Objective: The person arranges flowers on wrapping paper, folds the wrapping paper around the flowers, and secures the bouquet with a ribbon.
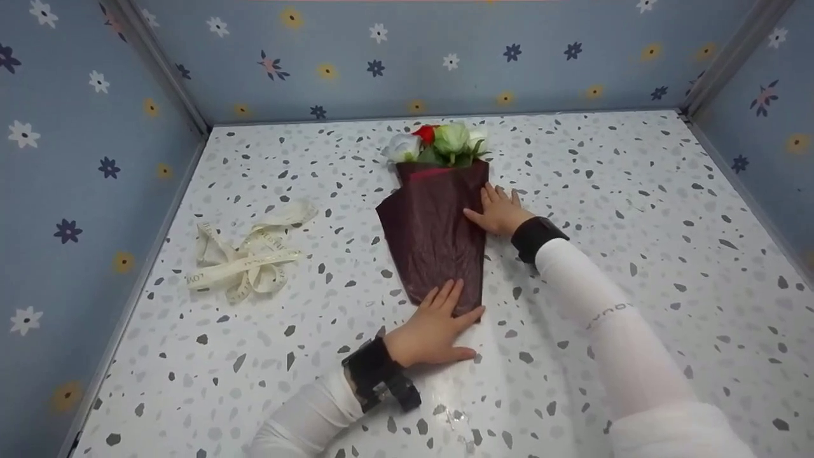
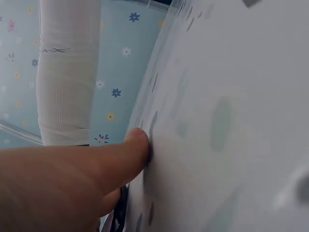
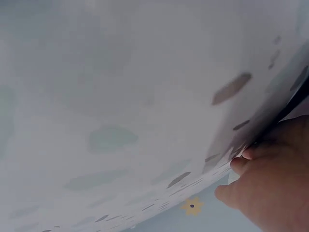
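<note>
A bouquet wrapped in dark maroon paper (image 1: 432,235) lies on the speckled table, its flowers pointing away from me. A red flower (image 1: 425,133), a pale green rose (image 1: 452,140) and a bluish-white flower (image 1: 402,148) show above the wrap. My left hand (image 1: 434,332) rests flat with spread fingers on the narrow lower end of the paper. Along the upper right edge, my right hand (image 1: 499,211) touches the wrap with fingers extended. In the left wrist view, the left thumb (image 2: 120,157) reaches to the tabletop. The stems are hidden inside the paper.
A loose heap of cream printed ribbon (image 1: 248,264) lies on the table left of the bouquet. Blue flower-patterned panels (image 1: 407,63) rise at the back and both sides of the table (image 1: 636,254). Small clear scraps (image 1: 455,416) lie near the front.
</note>
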A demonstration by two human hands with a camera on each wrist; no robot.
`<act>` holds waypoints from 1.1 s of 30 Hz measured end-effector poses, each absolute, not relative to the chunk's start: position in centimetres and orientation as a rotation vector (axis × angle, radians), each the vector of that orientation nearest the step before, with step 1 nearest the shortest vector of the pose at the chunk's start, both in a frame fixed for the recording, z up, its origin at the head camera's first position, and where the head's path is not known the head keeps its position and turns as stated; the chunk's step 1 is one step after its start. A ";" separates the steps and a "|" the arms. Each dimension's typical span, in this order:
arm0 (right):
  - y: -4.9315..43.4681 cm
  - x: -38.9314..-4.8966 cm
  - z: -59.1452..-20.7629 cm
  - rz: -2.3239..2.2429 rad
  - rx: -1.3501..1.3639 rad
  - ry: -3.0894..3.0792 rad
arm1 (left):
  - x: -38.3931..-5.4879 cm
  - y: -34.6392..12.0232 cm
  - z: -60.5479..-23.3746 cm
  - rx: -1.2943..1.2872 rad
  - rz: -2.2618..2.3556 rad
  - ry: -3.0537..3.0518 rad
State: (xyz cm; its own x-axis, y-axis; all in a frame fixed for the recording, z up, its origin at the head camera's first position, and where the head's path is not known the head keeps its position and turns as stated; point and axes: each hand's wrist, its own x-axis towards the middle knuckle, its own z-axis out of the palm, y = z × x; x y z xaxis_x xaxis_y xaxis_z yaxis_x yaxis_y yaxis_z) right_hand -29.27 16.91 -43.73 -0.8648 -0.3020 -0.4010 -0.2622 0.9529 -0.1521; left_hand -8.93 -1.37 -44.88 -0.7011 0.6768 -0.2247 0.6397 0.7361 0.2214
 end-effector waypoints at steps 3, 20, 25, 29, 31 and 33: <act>17.0 -29.0 -43.4 -0.096 -0.422 2.678 | -8.7 -1.4 -44.6 1.023 0.179 2.650; 17.4 -31.5 -43.2 -0.135 -0.349 2.692 | -8.1 -1.3 -44.5 1.013 0.211 2.636; 17.3 -31.4 -43.7 -0.166 -0.332 2.702 | -8.0 -1.3 -44.4 1.012 0.204 2.634; 16.8 -29.9 -44.1 -0.147 -0.416 2.697 | -8.0 -1.3 -44.2 1.003 0.201 2.632; 16.8 -28.4 -44.3 -0.160 -0.535 2.712 | -8.0 -1.2 -44.2 1.003 0.196 2.635; 17.1 -26.5 -44.5 -0.182 -0.724 2.723 | -8.1 -1.1 -44.3 1.005 0.199 2.638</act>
